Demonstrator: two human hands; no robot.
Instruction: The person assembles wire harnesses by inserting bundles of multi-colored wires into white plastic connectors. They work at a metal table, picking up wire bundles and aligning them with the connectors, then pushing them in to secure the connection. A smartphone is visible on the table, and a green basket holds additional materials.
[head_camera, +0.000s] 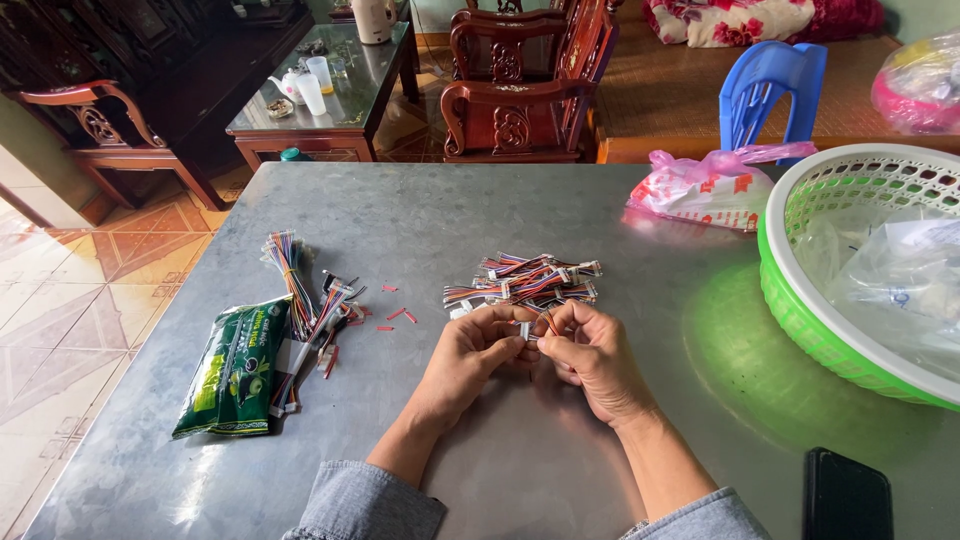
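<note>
On the grey metal tabletop, the left hand and right hand meet, fingertips pinching a small wire connector. Just beyond lies a pile of coloured wire leads. A green packet and another wire bundle lie to the left; a green basket sits right.

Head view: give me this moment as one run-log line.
left hand: pinching small connector wire | right hand: pinching same wire | wire pile: behind hands | green packet: left on table
</note>
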